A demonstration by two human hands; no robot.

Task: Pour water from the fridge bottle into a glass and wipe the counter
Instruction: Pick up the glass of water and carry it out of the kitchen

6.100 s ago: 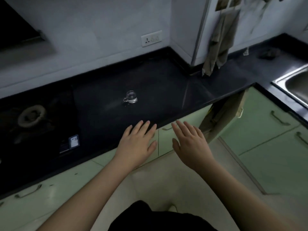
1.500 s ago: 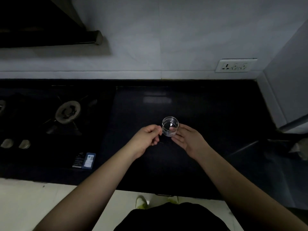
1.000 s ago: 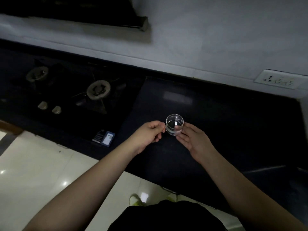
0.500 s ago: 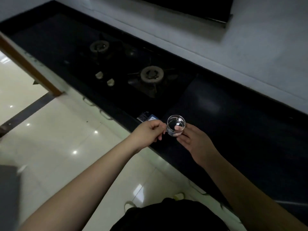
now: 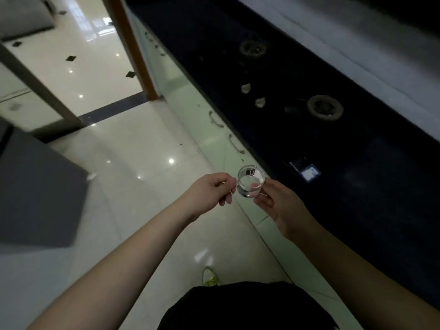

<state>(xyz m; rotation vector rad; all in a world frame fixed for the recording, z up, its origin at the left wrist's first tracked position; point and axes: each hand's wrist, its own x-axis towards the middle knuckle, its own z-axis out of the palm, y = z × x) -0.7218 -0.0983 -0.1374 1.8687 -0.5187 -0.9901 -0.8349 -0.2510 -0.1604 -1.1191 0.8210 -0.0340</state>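
Two bare hands hold one small clear glass [image 5: 250, 184] in mid-air at the centre of the view, over the pale floor and just off the front edge of the counter. The left hand [image 5: 209, 194], at 9 o'clock of the glass, has its fingers curled in and pinches the glass's side, apparently at a small handle. The right hand [image 5: 278, 206], at 4 o'clock of the glass, has its fingers loosely bent, cradling the glass from below and the side. The glass stands upright with a little clear liquid in the bottom. From the glass outward: the black counter [image 5: 357, 186] runs diagonally from 12 o'clock down to 4 o'clock, its front edge passing just right of the glass. Set into it is a dark hob with two burners [image 5: 325, 107] and two pale knobs [image 5: 260, 102]; one small label card [image 5: 309, 172] lies on the counter at 2 o'clock of the glass. Under the edge sit pale green cabinets with two visible handles [image 5: 235, 144]. Glossy floor tiles [image 5: 133, 151] spread open from 7 to 11 o'clock, ending at a brown door frame [image 5: 133, 48] at 11 o'clock. A grey block [image 5: 38, 191] stands at 9 o'clock.
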